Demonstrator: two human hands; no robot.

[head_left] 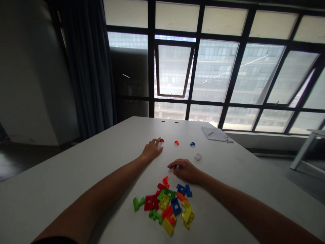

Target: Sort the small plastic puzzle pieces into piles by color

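Observation:
My left hand (152,149) reaches forward over the white table with its fingers apart. Its fingertips are at a small red plastic piece (161,140); whether they press on it I cannot tell. Nearer to me, my right hand (186,170) rests on the tabletop, fingers loosely stretched to the left and holding nothing. Just in front of my body lies a loose pile of plastic pieces, among them a red block (151,202), a blue block (176,206), a yellow piece (187,215) and a green piece (138,203). An orange piece (166,182) lies at the pile's far edge.
Beyond my hands, an orange piece (176,142) and a blue piece (192,144) lie in line with the red one. A whitish clear piece (198,156) sits closer. Paper (215,134) with a pen (226,138) lies at the table's far right, before the windows.

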